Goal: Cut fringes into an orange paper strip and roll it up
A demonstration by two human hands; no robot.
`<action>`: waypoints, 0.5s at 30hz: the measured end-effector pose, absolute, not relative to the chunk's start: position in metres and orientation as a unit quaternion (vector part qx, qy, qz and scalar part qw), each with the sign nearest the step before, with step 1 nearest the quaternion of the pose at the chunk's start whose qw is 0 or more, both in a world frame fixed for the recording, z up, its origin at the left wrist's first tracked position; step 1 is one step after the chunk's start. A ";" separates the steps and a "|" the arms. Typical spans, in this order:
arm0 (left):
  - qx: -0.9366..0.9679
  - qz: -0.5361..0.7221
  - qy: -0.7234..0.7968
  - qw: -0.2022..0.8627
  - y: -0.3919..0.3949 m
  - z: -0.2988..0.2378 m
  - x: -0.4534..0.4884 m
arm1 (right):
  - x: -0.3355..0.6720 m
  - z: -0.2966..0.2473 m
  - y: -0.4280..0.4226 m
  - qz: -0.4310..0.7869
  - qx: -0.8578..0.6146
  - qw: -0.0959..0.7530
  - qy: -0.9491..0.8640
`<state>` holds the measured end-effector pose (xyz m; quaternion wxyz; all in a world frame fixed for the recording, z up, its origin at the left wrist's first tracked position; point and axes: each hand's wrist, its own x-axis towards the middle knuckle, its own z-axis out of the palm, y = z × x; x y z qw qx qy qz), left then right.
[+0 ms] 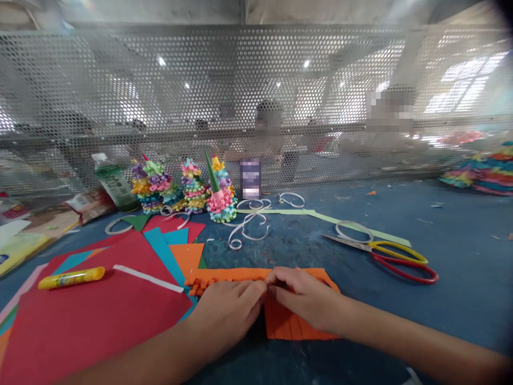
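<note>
An orange paper strip (298, 327) lies before me, its near side cut into a fringe. Its left part is curled into small loops along the edge, while the flat fringe hangs toward me on the right. My left hand (234, 307) rests over the looped part, thumb and fingers closed on the paper near the middle. Close against it, my right hand (298, 294) pinches the strip, fingertips bent together at the fringe. The exact bits of paper between the fingertips are hidden. To the right lie scissors (379, 251) with one yellow and one red handle, blades apart slightly.
Red paper sheets (104, 321) with a yellow glue stick (72, 278) cover the left side. Behind stand several colourful paper cones (222, 203), a green bottle (116, 184) and a phone (250, 178). White tape curls (250, 224) lie mid-table. A perforated metal screen (224, 80) closes the back.
</note>
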<state>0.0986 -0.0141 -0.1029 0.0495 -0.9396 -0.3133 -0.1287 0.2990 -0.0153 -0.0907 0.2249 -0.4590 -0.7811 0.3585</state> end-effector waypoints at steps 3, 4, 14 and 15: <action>-0.940 -0.130 -0.309 0.061 -0.014 -0.101 0.099 | 0.299 -0.089 -0.018 0.330 -0.466 0.229 -0.789; -0.939 -0.139 -0.309 0.060 -0.014 -0.101 0.099 | 0.299 -0.088 -0.019 0.319 -0.467 0.229 -0.793; -0.930 -0.156 -0.331 0.033 -0.013 -0.103 0.099 | 0.299 -0.096 -0.014 0.425 -0.464 0.261 -0.733; -0.932 -0.156 -0.326 0.038 -0.013 -0.102 0.099 | 0.299 -0.096 -0.013 0.440 -0.466 0.258 -0.723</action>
